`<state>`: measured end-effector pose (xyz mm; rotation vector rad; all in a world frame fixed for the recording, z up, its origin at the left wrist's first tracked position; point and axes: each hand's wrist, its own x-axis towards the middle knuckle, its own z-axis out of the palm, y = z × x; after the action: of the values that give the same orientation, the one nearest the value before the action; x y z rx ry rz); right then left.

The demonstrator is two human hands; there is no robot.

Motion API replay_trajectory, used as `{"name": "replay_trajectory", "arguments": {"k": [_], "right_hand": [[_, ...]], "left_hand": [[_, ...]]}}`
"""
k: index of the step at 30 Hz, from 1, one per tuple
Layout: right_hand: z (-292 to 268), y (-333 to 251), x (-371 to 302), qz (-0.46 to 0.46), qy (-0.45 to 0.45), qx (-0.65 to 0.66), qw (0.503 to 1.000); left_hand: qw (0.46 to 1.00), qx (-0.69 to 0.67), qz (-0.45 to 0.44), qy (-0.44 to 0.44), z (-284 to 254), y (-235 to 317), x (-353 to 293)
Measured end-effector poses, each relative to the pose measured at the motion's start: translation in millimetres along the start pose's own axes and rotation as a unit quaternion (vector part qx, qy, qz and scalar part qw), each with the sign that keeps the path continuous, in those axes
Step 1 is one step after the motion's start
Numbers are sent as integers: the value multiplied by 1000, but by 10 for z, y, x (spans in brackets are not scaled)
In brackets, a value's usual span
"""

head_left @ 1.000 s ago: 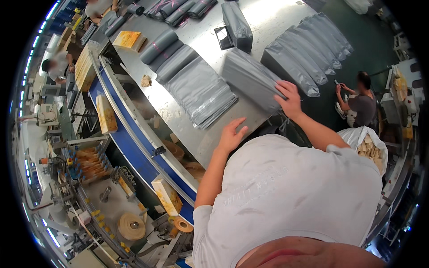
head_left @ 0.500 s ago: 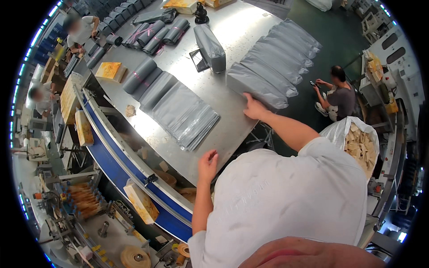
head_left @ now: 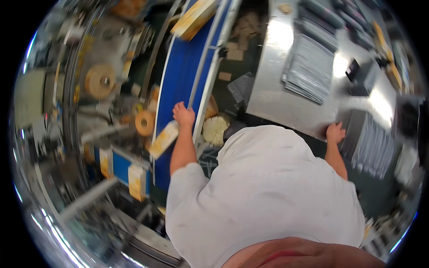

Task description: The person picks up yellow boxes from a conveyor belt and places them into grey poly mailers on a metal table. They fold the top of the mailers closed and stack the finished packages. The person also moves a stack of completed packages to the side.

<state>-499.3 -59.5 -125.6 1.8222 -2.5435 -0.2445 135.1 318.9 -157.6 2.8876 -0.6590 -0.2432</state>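
Note:
My left hand (head_left: 183,115) is over the blue conveyor belt (head_left: 182,73), fingers apart and somewhat blurred, beside the metal rail. A white and yellow block-shaped package (head_left: 164,140) lies on the belt just below that hand; the forearm hides part of it, and no grip on it shows. At the near edge of the metal table (head_left: 279,102), my right hand (head_left: 335,133) rests with its fingers apart, holding nothing. To its right stands a row of grey plastic-wrapped packs (head_left: 373,145). A fanned stack of grey plastic bags (head_left: 310,67) lies farther in on the table.
Another white and yellow package (head_left: 194,18) sits farther up the belt. Two more packages (head_left: 137,182) are on a short blue conveyor at lower left. Machinery with tape rolls (head_left: 99,81) stands left. Cardboard scraps (head_left: 235,51) lie between belt and table.
My view has swung left, toward the conveyor. My left hand has gone from beside the table to above the belt. My right hand has come away from the grey packs to the table's edge.

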Motion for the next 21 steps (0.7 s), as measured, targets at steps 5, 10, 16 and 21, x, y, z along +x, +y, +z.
{"name": "replay_trajectory", "arguments": {"k": [5, 10, 16, 21], "right_hand": [[471, 194, -121, -120, 84, -16, 989], [311, 268, -89, -211, 30, 29, 977], [2, 7, -198, -154, -52, 16, 987], [-215, -267, -282, -146, -88, 117, 978]], "left_hand": [[975, 154, -37, -159, -250, -920, -248], [972, 180, -62, -137, -145, -1009, 123], [992, 110, 58, -37, -721, 65, 929], [926, -176, 277, 188, -1544, 1121, 1385]]}}
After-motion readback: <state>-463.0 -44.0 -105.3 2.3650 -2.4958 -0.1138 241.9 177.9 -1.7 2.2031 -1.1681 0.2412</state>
